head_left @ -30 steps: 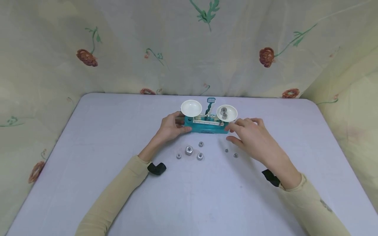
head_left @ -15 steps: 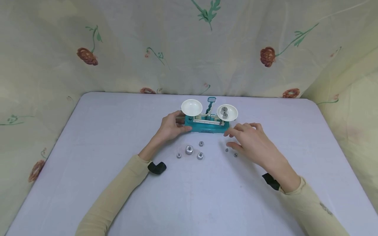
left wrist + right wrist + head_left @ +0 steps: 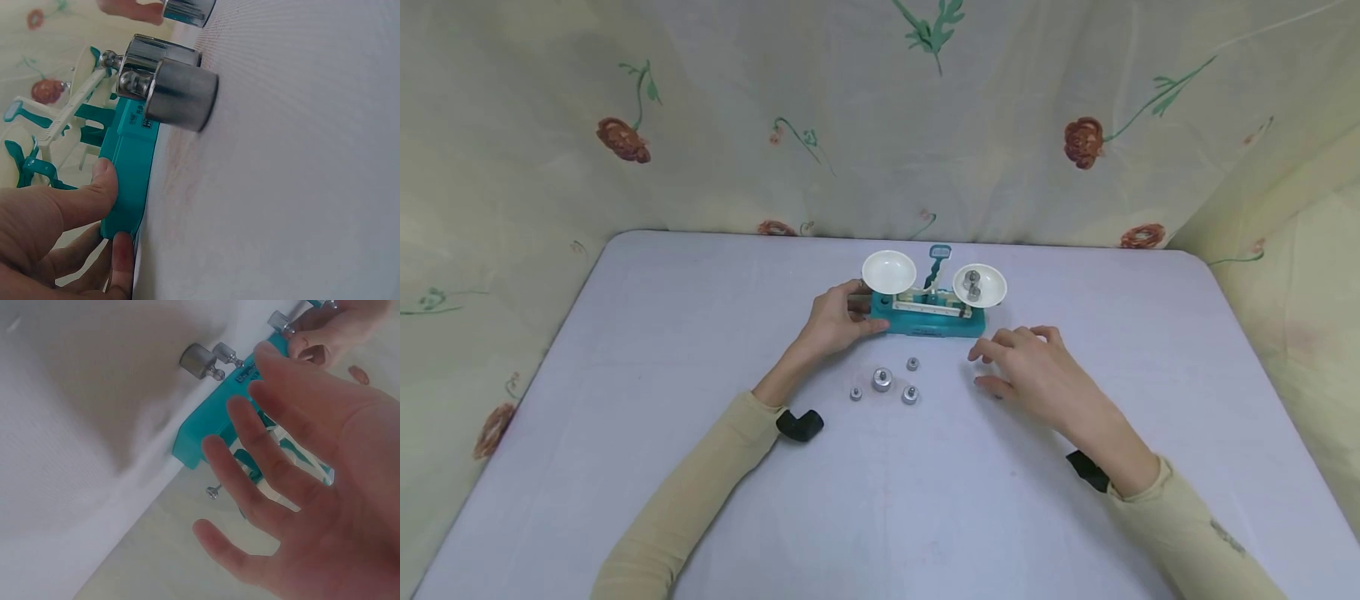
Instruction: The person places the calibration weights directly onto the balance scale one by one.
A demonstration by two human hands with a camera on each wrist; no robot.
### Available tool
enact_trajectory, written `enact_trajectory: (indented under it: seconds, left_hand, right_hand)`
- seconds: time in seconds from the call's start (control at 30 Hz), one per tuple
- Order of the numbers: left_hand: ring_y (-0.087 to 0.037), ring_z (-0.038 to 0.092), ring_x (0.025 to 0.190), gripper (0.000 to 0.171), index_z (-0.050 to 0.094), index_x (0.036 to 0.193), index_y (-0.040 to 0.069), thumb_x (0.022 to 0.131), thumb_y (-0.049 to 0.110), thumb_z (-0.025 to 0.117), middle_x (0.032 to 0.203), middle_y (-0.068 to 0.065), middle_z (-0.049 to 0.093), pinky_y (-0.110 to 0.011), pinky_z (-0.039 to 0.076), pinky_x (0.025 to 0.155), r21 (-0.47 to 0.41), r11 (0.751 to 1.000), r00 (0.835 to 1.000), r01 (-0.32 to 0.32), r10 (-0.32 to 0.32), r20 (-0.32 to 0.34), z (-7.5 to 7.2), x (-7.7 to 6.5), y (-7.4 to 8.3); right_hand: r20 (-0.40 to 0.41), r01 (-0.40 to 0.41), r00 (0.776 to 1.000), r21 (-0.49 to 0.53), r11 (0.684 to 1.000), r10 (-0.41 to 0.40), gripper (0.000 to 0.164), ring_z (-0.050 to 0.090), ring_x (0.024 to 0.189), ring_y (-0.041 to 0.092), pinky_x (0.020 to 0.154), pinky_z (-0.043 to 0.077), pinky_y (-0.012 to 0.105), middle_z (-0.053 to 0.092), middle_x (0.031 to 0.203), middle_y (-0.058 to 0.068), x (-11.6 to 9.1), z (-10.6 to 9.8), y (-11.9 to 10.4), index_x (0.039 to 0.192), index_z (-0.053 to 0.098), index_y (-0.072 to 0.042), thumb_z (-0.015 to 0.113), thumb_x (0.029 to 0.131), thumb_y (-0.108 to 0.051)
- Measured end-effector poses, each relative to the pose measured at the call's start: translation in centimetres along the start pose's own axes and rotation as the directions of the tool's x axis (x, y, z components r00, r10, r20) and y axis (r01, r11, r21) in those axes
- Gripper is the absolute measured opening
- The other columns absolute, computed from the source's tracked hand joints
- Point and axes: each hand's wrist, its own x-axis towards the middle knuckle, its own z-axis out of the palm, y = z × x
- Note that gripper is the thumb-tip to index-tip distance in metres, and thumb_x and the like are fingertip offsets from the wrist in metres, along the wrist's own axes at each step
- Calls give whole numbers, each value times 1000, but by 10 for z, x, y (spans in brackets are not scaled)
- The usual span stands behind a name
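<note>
A small teal balance scale point(image 3: 925, 325) stands toward the back of the table. My left hand point(image 3: 837, 322) grips its left end, thumb on the front face and fingers behind, as the left wrist view shows. Nothing lies in the white left pan point(image 3: 889, 272); the right pan point(image 3: 995, 287) bears two metal weights point(image 3: 973, 283). Lower right of the scale, my right hand point(image 3: 1036, 372) hovers with fingers spread and slightly bent, holding nothing in the right wrist view. It covers most of the spot where two tiny weights lay.
Several knobbed metal weights, the largest weight point(image 3: 882, 381) among them, stand on the white table point(image 3: 880, 500) in front of the scale. A flowered cloth point(image 3: 700, 167) hangs behind the table's back edge.
My right hand has moved from the scale's right end toward me and down, now covering the two tiny weights seen earlier. The left hand keeps its grip on the scale.
</note>
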Motion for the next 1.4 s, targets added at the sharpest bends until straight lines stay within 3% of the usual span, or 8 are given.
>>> enact_trajectory:
  seconds: [0.4, 1.4]
  left_hand:
    - [-36, 70, 130, 66, 56, 152, 6, 94, 17, 85, 142, -21, 69, -47, 60, 109, -1, 1000, 1000, 3, -3, 7, -1, -1, 1]
    - [-36, 71, 128, 66, 57, 151, 5, 94, 17, 86, 141, -21, 70, -46, 61, 108, -1, 1000, 1000, -2, 2, 0, 0, 0, -1]
  right_hand:
    - [25, 7, 1000, -22, 1000, -7, 27, 73, 109, 34, 107, 45, 74, 80, 106, 8, 0, 11, 0, 114, 80, -16, 89, 89, -18]
    - [81, -22, 996, -50, 999, 26, 20, 71, 93, 29, 105, 48, 77, 79, 98, 6, 5, 16, -4, 109, 79, -17, 88, 91, -17]
